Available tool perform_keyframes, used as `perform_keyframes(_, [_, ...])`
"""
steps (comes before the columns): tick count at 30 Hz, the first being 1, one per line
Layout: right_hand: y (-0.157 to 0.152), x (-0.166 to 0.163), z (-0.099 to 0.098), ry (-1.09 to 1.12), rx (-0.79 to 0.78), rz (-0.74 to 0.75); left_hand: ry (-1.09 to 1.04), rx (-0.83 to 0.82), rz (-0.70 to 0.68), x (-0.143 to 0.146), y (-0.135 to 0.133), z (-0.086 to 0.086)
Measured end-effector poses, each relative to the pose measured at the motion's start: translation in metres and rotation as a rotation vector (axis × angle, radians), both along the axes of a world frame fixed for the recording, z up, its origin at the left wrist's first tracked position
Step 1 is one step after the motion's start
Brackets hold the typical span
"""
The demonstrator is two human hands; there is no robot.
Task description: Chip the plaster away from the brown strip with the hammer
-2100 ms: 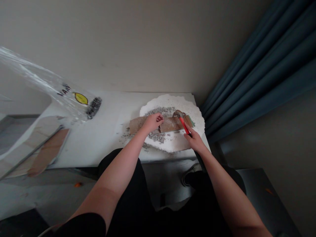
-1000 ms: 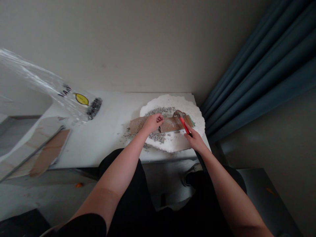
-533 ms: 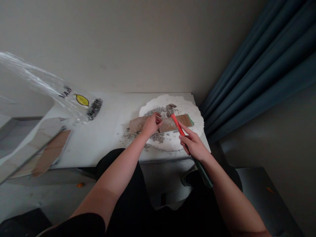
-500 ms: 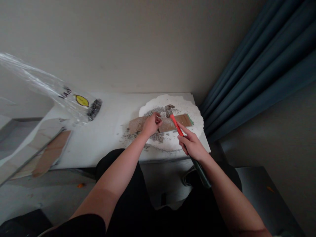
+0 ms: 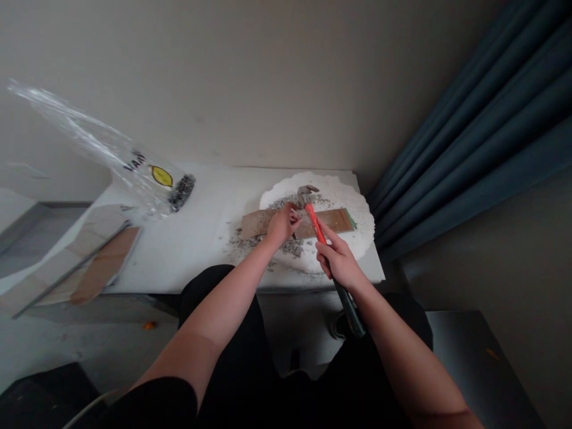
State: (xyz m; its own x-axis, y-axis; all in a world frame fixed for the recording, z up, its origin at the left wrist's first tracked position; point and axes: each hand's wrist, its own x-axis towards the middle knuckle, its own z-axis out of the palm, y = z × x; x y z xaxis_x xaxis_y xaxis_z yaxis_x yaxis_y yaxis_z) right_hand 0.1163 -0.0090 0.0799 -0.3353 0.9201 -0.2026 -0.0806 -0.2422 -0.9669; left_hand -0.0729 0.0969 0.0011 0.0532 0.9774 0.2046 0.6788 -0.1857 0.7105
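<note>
My right hand (image 5: 340, 257) is wrapped round a claw hammer (image 5: 316, 225), which has a red neck and a dark handle. The hammer's metal head is over the far edge of a brown wooden board (image 5: 333, 223), close to my left fingers. On the board rests my left hand (image 5: 282, 225), its thumb and fingers drawn together in a pinch. Whatever lies between them is too small to make out. Grey rubble (image 5: 292, 246) is scattered in front of and behind the board. Beneath the board is a white, ragged-edged sheet (image 5: 357, 247).
A clear plastic bag (image 5: 147, 182) with dark bits in its bottom stands on the left of the white table (image 5: 210, 196). Brown boards (image 5: 107, 262) and a thin metal bar (image 5: 71, 271) lie at the table's left end. Dark blue curtains (image 5: 465, 119) hang at the right.
My right hand and the hammer have moved slightly left relative to the board, with the hammer's head a little farther back. My left hand stays pinched at the board. The view has shifted slightly.
</note>
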Motion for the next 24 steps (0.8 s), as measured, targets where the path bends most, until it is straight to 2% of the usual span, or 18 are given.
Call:
perform_keyframes(3, [-0.0008, -0.0038, -0.0039, -0.009, -0.051, -0.002, 0.003, 0.001, 0.018, 0.0001, 0.0, -0.0026])
perform_keyframes(7, [-0.0024, -0.0032, -0.0036, 0.013, -0.021, -0.01, -0.047, 0.003, -0.025, 0.0003, 0.0001, -0.0051])
perform_keyframes(13, [-0.003, 0.0019, -0.0038, -0.03, -0.037, -0.021, -0.111, -0.011, -0.017, 0.0003, -0.0008, -0.002])
perform_keyframes(24, [-0.0022, 0.0054, -0.0055, -0.053, -0.001, 0.008, -0.073, 0.011, -0.035, -0.0001, -0.0007, -0.0048])
